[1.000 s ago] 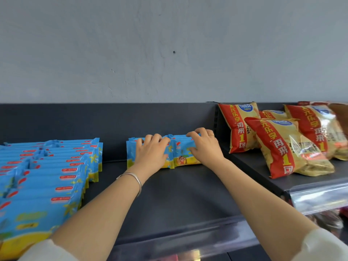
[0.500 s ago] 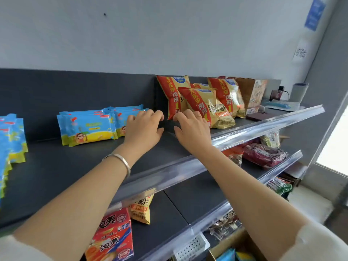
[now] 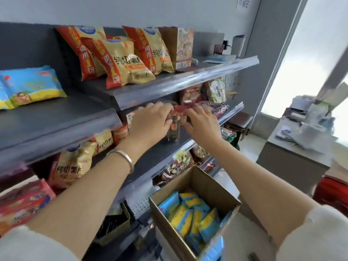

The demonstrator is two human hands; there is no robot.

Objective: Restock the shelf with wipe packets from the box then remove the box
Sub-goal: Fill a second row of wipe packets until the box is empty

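Head view, looking down along the rack: my left hand (image 3: 150,121) and right hand (image 3: 202,125) hover side by side in front of the lower shelf (image 3: 160,153). The fingers are loosely spread and I see nothing gripped in either. Both hands are smeared by motion blur, so I cannot tell whether the fingertips touch the goods behind them. A smooth metal bangle (image 3: 124,155) sits on the left wrist.

The box (image 3: 209,185) is plain brown cardboard, rectangular and open upward, low at the foot of the rack below my right forearm, with one corner turned toward the shelving. Inside it, wipes (image 3: 188,213) in glossy blue and yellow film are packed upright on edge in tight rows. Their tops point up at me.

The shelf (image 3: 56,117) is matt dark grey metal with a clear plastic strip on its front lip. At its left end, stocked wipes (image 3: 32,85) stand on a long edge and lean back. Their long axis runs along the shelf and their printed faces are turned to the aisle.

Just to their right stand puffy, crinkled chip bags (image 3: 120,63) in red and gold foil, and beside those an upright brown paper bag (image 3: 180,46).
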